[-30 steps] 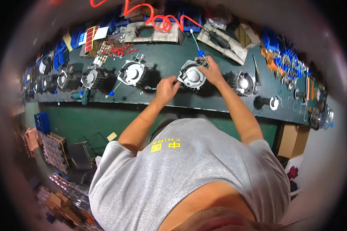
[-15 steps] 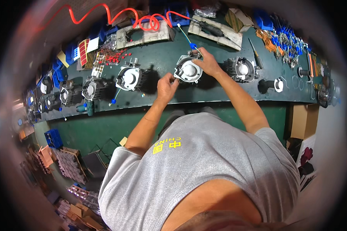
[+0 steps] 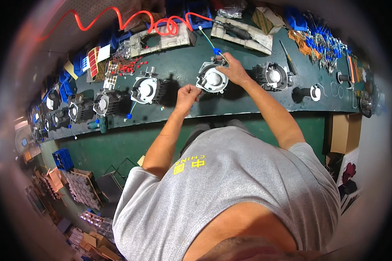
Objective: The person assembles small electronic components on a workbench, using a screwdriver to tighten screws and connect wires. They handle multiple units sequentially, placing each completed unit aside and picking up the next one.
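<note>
In front of me on the bench stands a finned metal engine casing (image 3: 214, 78) with a round pale disc in its open face. My right hand (image 3: 233, 71) is closed round its upper right edge. A thin pale wire with a blue sleeve (image 3: 216, 51) rises beside the fingers of that hand. At the casing's lower left edge is my left hand (image 3: 187, 96), its fingers pinched together. Whatever those fingers hold is hidden. Similar casings stand on either side, one to the right (image 3: 274, 76) and one to the left (image 3: 146, 90).
More casings (image 3: 103, 103) line the bench towards the left, near a green power tool (image 3: 102, 124). Behind lies a power driver (image 3: 239, 31) on a pale block, under a coiled red hose (image 3: 137, 17). A screwdriver (image 3: 288, 58) and a heap of blue-sleeved wires (image 3: 323, 45) lie right.
Both hands stay at the same casing. My left fingers have shifted slightly at its lower left edge; the right hand's hold looks unchanged. The whole view has moved a little.
</note>
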